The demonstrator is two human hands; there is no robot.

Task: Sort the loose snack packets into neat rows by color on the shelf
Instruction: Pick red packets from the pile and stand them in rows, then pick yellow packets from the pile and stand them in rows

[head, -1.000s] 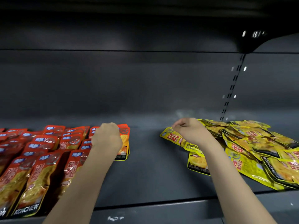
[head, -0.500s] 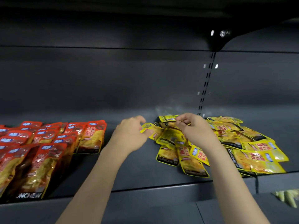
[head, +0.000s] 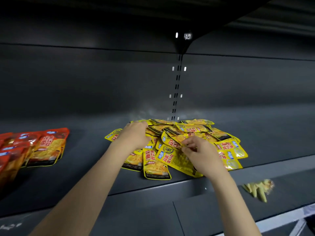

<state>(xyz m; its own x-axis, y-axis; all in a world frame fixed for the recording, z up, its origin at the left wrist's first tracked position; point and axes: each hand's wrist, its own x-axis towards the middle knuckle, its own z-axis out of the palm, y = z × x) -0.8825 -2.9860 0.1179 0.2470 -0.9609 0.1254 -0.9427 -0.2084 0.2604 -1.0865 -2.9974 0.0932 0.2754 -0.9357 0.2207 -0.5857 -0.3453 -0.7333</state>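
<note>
Dark grey shelf [head: 85, 167], seen from above & in front. Loose heap of yellow packets [head: 196, 132] sits mid-right on it, packets overlapping at all angles, some face up, a few with dark backs showing. Front ones reach close to the shelf edge; one yellow packet [head: 156, 166] lies nearest the edge, label upright toward the camera.

Left hand [head: 134, 135] is on the left side of the heap, back of hand up, fingers curled down into the packets near the top-left. Looks like it grips 1 or more yellow packets, but the exact one is hidden under the hand. A single yellow packet [head: 113, 134] pokes out just left of that hand.

Right hand [head: 199, 154] is over the front-middle of the heap, thumb & forefinger pinching the edge of a yellow packet [head: 172, 142]; other fingers curled.

Red packets [head: 46, 145] lie far left on the same shelf, in overlapping rows, well apart from the yellow heap w/ bare shelf between.

Back panel has a slotted upright strip [head: 176, 89] behind the heap. Below the shelf edge at right, something pale yellow-green [head: 257, 189], blurred, can't tell what.
</note>
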